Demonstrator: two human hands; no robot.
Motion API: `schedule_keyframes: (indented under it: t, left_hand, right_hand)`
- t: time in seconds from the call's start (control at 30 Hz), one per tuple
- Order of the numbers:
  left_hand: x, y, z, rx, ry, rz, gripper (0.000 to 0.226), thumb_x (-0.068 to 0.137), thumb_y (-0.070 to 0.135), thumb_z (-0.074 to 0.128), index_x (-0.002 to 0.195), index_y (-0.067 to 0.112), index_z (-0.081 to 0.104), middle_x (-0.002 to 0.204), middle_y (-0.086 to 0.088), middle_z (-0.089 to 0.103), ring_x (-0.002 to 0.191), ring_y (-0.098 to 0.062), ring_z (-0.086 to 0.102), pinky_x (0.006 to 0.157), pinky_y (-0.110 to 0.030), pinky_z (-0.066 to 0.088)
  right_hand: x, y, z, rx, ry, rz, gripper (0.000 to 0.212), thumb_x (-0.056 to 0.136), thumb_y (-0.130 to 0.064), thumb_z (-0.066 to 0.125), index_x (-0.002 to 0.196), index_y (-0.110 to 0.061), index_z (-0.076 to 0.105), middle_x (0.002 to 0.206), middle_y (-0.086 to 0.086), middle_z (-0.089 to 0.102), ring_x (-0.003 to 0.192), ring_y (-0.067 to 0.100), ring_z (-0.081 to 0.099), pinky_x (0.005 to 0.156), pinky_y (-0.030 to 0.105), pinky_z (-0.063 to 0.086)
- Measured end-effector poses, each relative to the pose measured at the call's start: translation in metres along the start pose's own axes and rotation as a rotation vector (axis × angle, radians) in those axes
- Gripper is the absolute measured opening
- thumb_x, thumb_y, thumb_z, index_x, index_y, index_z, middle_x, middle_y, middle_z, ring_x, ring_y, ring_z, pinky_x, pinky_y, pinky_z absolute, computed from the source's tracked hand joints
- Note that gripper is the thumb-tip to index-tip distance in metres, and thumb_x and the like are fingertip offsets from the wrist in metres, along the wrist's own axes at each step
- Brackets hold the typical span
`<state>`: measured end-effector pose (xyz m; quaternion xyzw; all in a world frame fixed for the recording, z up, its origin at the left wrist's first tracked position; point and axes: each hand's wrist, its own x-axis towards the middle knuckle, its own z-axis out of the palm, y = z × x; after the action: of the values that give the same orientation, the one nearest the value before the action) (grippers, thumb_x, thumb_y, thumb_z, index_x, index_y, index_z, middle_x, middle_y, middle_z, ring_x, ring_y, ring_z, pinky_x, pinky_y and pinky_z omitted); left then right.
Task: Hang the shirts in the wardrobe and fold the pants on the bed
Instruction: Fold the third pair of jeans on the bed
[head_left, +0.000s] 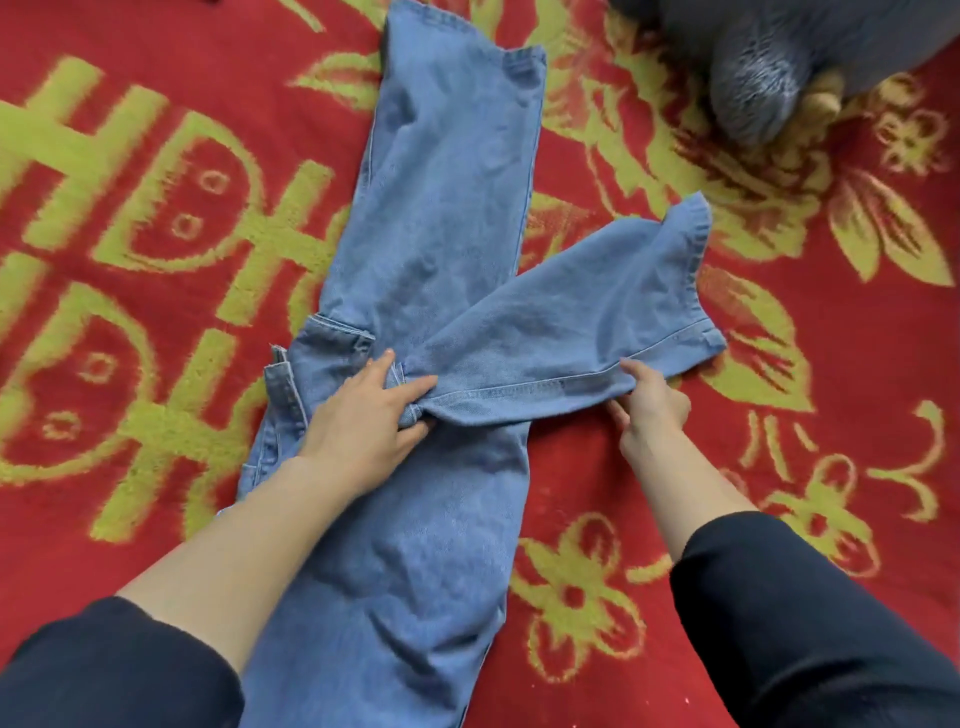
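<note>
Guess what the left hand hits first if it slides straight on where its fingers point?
The left hand would probably meet the folded jeans leg straight away; it grips that denim now.

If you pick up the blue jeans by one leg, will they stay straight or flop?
Probably flop: the jeans bend and wrinkle where the left hand bunches them. Likely not slippery: the right hand holds a seam with just a pinch.

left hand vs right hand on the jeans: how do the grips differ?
The left hand bunches denim at the middle of the jeans; the right hand pinches the seamed edge of the part splayed to the right. The left forearm lies across the jeans; the right forearm is over the red blanket. Shared: both grip the same jeans, and both sleeves are dark.
</note>
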<state>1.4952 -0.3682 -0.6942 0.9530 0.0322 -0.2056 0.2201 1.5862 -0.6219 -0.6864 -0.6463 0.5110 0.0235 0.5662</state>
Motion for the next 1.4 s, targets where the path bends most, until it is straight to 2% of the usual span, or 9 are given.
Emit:
schedule_keyframes:
  t: [0.1, 0.23, 0.5, 0.6, 0.7, 0.87, 1.1, 1.23, 1.4]
  left_hand:
    - [0.011, -0.004, -0.005, -0.119, 0.075, -0.062, 0.035, 0.088, 0.051, 0.053, 0.123, 0.049, 0.057, 0.148, 0.007, 0.040, 0.130, -0.018, 0.046, 0.098, -0.032, 0.040]
    - [0.020, -0.019, -0.020, -0.517, 0.363, -0.118, 0.012, 0.088, 0.026, 0.064, 0.094, 0.024, 0.074, 0.094, 0.005, 0.072, 0.089, -0.009, 0.065, 0.074, -0.021, 0.044]
    - [0.037, -0.048, -0.036, -0.733, 0.532, -0.194, 0.031, 0.090, 0.030, 0.058, 0.062, 0.016, 0.052, 0.052, 0.006, 0.040, 0.050, -0.010, 0.033, 0.048, -0.021, 0.026]
    - [0.043, -0.063, -0.032, -0.865, 0.556, -0.285, 0.043, 0.093, 0.016, 0.059, 0.056, 0.018, 0.038, 0.053, 0.012, 0.027, 0.049, -0.006, 0.026, 0.047, -0.020, 0.021]
    - [0.052, -0.078, -0.028, -0.962, 0.473, -0.321, 0.043, 0.093, 0.012, 0.059, 0.058, 0.017, 0.034, 0.056, 0.010, 0.025, 0.054, -0.006, 0.022, 0.052, -0.027, 0.019]
    - [0.053, -0.084, -0.024, -1.102, 0.359, -0.345, 0.024, 0.092, 0.017, 0.060, 0.078, -0.003, 0.058, 0.066, -0.009, 0.053, 0.064, -0.014, 0.043, 0.063, -0.032, 0.034]
    - [0.031, -0.085, -0.020, -0.746, 0.423, -0.456, 0.033, 0.078, 0.041, 0.073, 0.100, 0.020, 0.058, 0.099, 0.003, 0.055, 0.094, -0.014, 0.052, 0.083, -0.023, 0.038]
    - [0.000, -0.095, -0.014, -0.776, 0.192, -0.464, 0.056, 0.068, 0.053, 0.078, 0.107, 0.025, 0.049, 0.101, 0.009, 0.061, 0.094, -0.014, 0.058, 0.085, -0.032, 0.046]
    - [-0.054, -0.106, -0.001, -0.961, -0.055, -0.425, 0.058, 0.065, 0.031, 0.087, 0.113, 0.022, 0.055, 0.107, 0.006, 0.069, 0.094, -0.009, 0.067, 0.082, -0.028, 0.052]
  right_hand:
    - [0.010, -0.030, 0.023, 0.206, 0.034, 0.007, 0.012, 0.069, -0.003, 0.068, 0.075, -0.009, 0.059, 0.079, 0.009, 0.066, 0.063, 0.023, 0.064, 0.057, 0.033, 0.055]
    - [0.001, -0.094, 0.074, 0.120, 0.024, -0.309, 0.024, 0.071, -0.005, 0.062, 0.054, -0.014, 0.048, 0.059, 0.000, 0.049, 0.058, 0.018, 0.047, 0.056, 0.029, 0.038]
    - [-0.062, -0.186, 0.223, -0.250, -0.296, -0.818, 0.022, 0.072, -0.010, 0.060, 0.062, -0.020, 0.043, 0.063, -0.002, 0.047, 0.066, 0.015, 0.046, 0.061, 0.027, 0.042]
    - [-0.079, -0.169, 0.263, -0.354, -0.595, -0.791, 0.017, 0.086, -0.016, 0.061, 0.101, -0.014, 0.067, 0.086, 0.000, 0.062, 0.074, 0.013, 0.058, 0.055, 0.013, 0.043]
    - [-0.076, -0.124, 0.277, -0.737, -0.706, -0.737, 0.051, 0.091, -0.028, 0.058, 0.139, -0.012, 0.047, 0.129, 0.006, 0.059, 0.108, 0.016, 0.058, 0.077, 0.011, 0.045]
    - [-0.061, -0.051, 0.241, -1.238, -0.676, -0.924, 0.061, 0.094, -0.039, 0.049, 0.150, -0.029, 0.025, 0.160, 0.005, 0.016, 0.147, 0.024, 0.014, 0.117, 0.047, 0.017]
    - [-0.057, 0.012, 0.140, -1.407, -0.626, -1.032, 0.063, 0.097, -0.048, 0.038, 0.152, -0.033, 0.012, 0.162, -0.003, 0.002, 0.149, 0.018, -0.001, 0.118, 0.043, 0.003]
    - [-0.072, 0.049, 0.082, -1.419, -0.611, -0.960, 0.062, 0.097, -0.051, 0.037, 0.152, -0.038, 0.011, 0.162, -0.006, -0.002, 0.148, 0.015, -0.006, 0.118, 0.042, 0.001]
    - [-0.100, 0.101, 0.017, -1.306, -0.652, -0.837, 0.061, 0.093, -0.051, 0.047, 0.147, -0.049, 0.019, 0.161, -0.008, -0.003, 0.147, 0.011, -0.010, 0.118, 0.044, 0.005]
